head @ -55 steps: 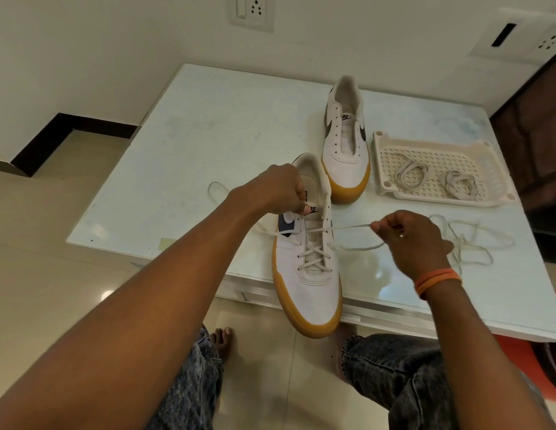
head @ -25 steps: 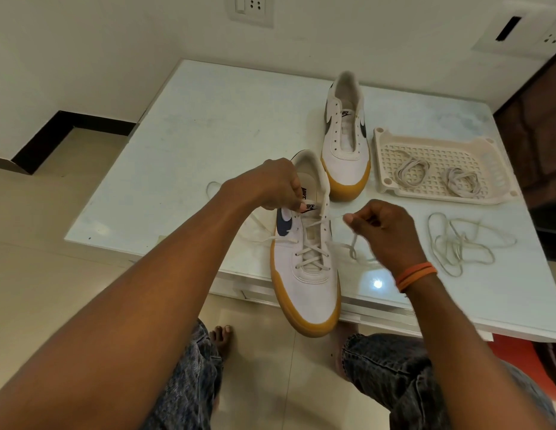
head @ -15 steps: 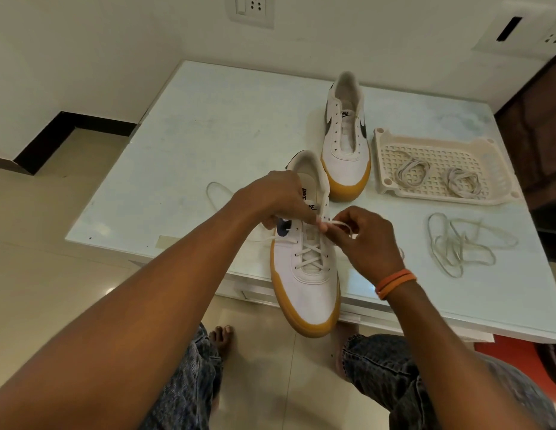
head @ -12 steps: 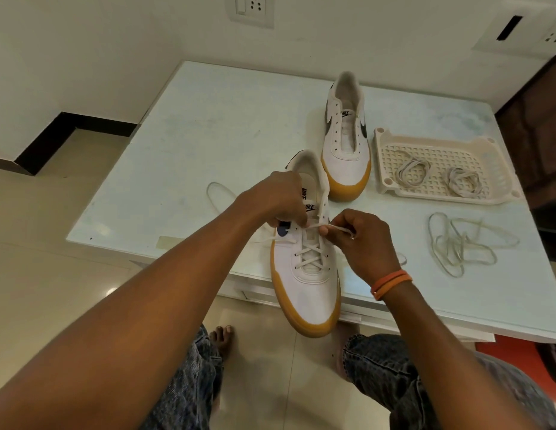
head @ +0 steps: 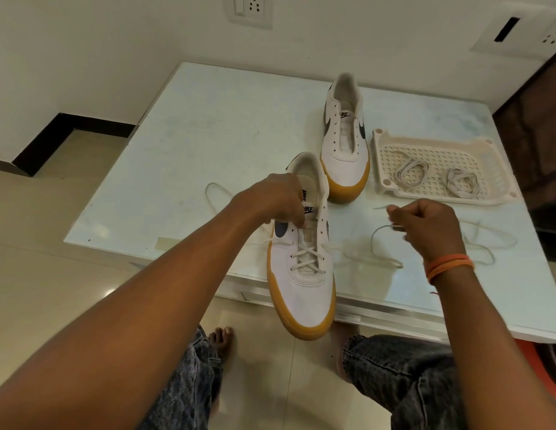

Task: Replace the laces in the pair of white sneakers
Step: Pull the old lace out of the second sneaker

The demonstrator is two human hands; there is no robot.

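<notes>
A white sneaker (head: 304, 287) with a gum sole lies at the table's near edge, its toe hanging over. A white lace (head: 307, 259) crosses its lower eyelets. My left hand (head: 280, 201) grips the shoe's upper part by the tongue. To the right of the shoe, my right hand (head: 425, 228) pinches the lace's right end (head: 383, 234), pulled out sideways. The lace's left end (head: 216, 193) trails on the table. The second sneaker (head: 345, 150) stands farther back, without a lace.
A cream plastic tray (head: 494, 169) at the right holds two coiled laces (head: 410, 173). Another loose lace (head: 494, 240) lies on the pale table (head: 208, 125) behind my right wrist. My knees and a bare foot (head: 221, 339) are below the table edge.
My right hand left the shoe's eyelets and drew the lace end out to the right. My left hand stayed on the shoe's upper.
</notes>
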